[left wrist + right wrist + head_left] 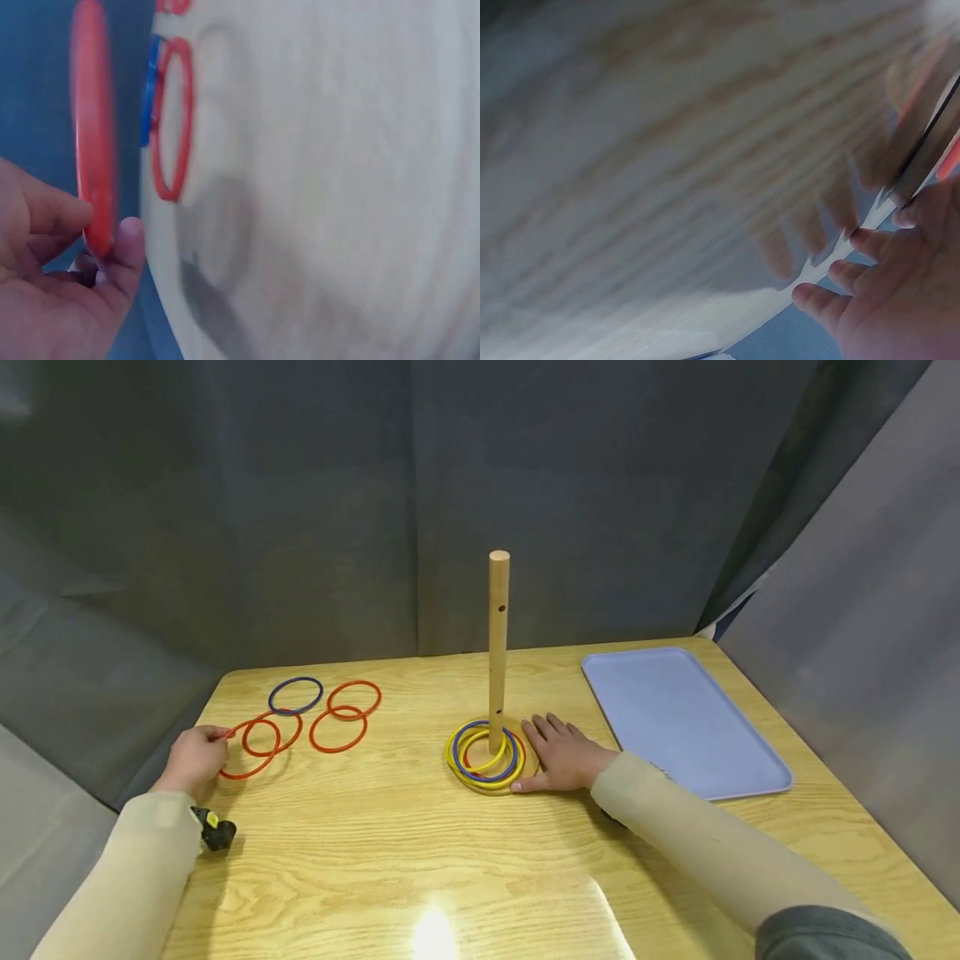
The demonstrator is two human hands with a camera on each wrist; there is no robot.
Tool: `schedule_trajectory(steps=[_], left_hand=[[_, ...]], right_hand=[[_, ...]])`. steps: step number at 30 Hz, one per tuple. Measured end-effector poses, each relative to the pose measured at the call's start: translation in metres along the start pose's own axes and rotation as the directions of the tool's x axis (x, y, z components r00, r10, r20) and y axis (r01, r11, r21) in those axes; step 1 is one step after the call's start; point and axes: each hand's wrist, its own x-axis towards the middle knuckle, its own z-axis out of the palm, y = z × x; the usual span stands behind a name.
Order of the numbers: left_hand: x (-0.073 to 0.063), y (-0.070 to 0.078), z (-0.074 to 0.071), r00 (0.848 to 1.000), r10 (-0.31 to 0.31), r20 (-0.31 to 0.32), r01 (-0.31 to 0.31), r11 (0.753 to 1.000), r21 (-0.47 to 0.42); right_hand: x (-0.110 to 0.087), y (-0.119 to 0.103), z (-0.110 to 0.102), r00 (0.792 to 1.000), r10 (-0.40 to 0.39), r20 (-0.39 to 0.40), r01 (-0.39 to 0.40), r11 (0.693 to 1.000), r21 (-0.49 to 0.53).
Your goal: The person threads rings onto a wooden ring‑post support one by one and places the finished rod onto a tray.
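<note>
At the table's left side my left hand pinches a red ring between thumb and fingers. The left wrist view shows that ring raised off the wood, nearly edge-on. Beyond it lie another red ring and a blue ring. My right hand rests with spread, straight fingers at the round base of an upright wooden post. Around the post's foot lie several rings, among them a yellow ring and a blue ring; a red one is partly hidden.
Two more overlapping red rings lie right of the blue one. A pale blue tray sits on the right of the wooden table. Dark cloth hangs behind the table's far edge.
</note>
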Motion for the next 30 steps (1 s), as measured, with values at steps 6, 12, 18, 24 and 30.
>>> schedule_trajectory(steps=[6, 12, 18, 24, 30], left_hand=[[-0.004, 0.029, -0.003, 0.998, 0.059, 0.009, -0.055, 0.971, -0.234], [-0.007, 0.08, -0.006, 0.991, 0.123, 0.061, -0.056, 0.772, -0.633], [-0.021, 0.151, -0.013, 0.973, 0.226, 0.038, -0.082, 0.5, -0.862], [-0.035, 0.221, -0.01, 0.928, 0.37, -0.035, -0.139, 0.258, -0.956], [-0.051, 0.275, -0.003, 0.885, 0.462, -0.061, -0.158, 0.175, -0.972]], right_hand=[[0.004, 0.0, 0.005, 1.0, -0.012, -0.003, 0.012, 1.0, -0.008], [0.002, 0.0, 0.006, 1.0, -0.002, -0.007, 0.002, 1.0, -0.004], [0.003, -0.002, 0.003, 1.0, -0.005, -0.003, 0.005, 1.0, 0.006], [0.006, -0.006, 0.002, 1.0, -0.012, 0.001, 0.012, 1.0, -0.006], [0.011, -0.005, 0.004, 1.0, -0.01, -0.013, 0.01, 0.999, -0.049]])
